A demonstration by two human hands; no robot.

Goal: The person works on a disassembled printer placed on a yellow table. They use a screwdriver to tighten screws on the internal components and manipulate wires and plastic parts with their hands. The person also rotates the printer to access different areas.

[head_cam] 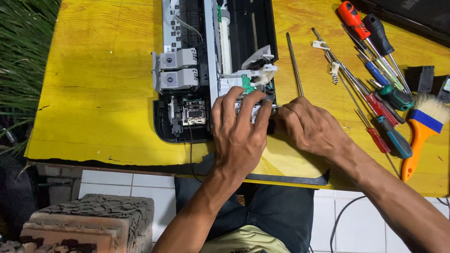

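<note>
1. Biggest first: yellow desk (103, 93), paint worn, front edge chipped and dark. White tiled floor (140, 192) below the near edge, grass off the left edge, a rough brick block (93, 220) at bottom left. Looks like outdoors or a porch.
2. Opened printer (215, 61) sits mid-desk, long axis running from the far edge down toward the near edge, cover off, guts showing. Two grey ink cartridges (177, 69) on its left side, small green circuit board (247, 83) near its right front corner.
3. Left hand (239, 131) is draped over the printer's near right corner, fingers spread and curled down onto the white frame, pressing or gripping it; can't tell if anything small is pinched underneath.
4. Right hand (309, 124) lies flat-ish on the desk just right of that same corner, fingertips tucked against the printer's side, touching the left hand's fingers. Whatever it holds, if anything, is hidden.
5. Key relation: the worked corner lies straight ahead of both hands, between them. Left hand is on top of it, right comes in from the side, so left is nearer.
6. Right side of desk: row of screwdrivers (375, 89), red, blue, green handles, well apart from the hands.
7. Orange-handled paintbrush (422, 126) near the right edge.
8. Long bare metal rod (294, 63) just right of the printer.
</note>
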